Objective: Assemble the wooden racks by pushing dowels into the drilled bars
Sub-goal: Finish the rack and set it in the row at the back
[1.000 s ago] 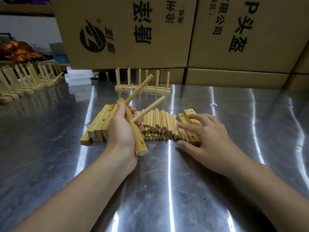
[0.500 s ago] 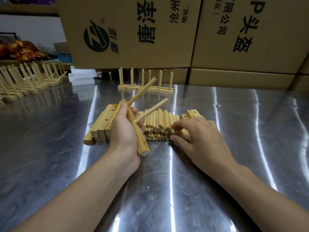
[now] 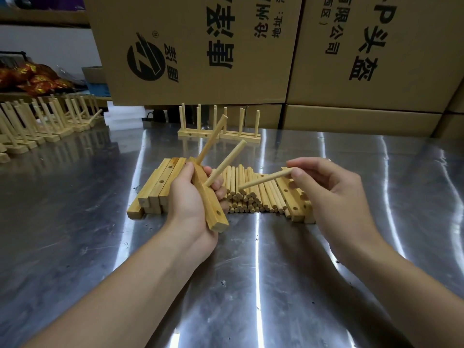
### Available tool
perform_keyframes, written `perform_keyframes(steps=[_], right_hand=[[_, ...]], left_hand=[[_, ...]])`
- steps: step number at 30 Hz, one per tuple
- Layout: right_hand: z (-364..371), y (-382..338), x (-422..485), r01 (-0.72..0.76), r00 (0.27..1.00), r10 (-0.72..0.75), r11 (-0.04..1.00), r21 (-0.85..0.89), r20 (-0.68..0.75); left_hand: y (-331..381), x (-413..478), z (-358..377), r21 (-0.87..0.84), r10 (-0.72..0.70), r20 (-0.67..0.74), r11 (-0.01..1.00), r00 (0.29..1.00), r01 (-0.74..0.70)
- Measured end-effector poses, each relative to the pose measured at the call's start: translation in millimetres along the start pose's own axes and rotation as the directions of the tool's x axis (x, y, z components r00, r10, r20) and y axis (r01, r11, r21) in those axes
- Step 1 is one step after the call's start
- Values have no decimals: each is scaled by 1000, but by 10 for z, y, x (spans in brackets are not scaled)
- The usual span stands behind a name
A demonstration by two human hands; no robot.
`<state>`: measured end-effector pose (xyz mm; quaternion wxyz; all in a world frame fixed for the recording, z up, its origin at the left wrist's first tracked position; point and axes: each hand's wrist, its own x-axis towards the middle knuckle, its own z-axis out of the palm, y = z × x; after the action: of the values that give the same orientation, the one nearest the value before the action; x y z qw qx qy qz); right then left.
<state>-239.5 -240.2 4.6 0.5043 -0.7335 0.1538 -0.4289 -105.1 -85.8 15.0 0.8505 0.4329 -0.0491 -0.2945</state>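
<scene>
My left hand (image 3: 190,204) grips a drilled wooden bar (image 3: 212,209) held on a slant above the table. Two dowels stand in the bar: a far dowel (image 3: 213,139) and a nearer dowel (image 3: 226,163). One empty hole shows near the bar's lower end. My right hand (image 3: 331,194) pinches a loose dowel (image 3: 266,180) by its right end, lifted just over the pile of dowels (image 3: 248,194). Stacked bars lie left of the pile (image 3: 158,187) and right of it (image 3: 295,204).
A finished rack (image 3: 218,133) with upright dowels stands at the back of the steel table (image 3: 251,285). Several more racks (image 3: 37,124) line the far left. Big cardboard boxes (image 3: 200,46) wall off the rear.
My right hand has taken one dowel from the pile and raised it, pointing it toward the left. My left hand keeps the bar in about the same place.
</scene>
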Motion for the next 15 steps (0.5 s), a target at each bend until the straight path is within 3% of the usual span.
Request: perform_keyframes(steps=[11, 15], right_hand=[[183, -184, -165, 17, 980, -24, 999, 36, 195], [193, -209, -155, -43, 980, 7, 984, 175, 200]], left_hand=[[-7, -76, 62, -97, -63, 52, 993, 997, 67], [1, -89, 68, -109, -84, 103, 989, 991, 96]])
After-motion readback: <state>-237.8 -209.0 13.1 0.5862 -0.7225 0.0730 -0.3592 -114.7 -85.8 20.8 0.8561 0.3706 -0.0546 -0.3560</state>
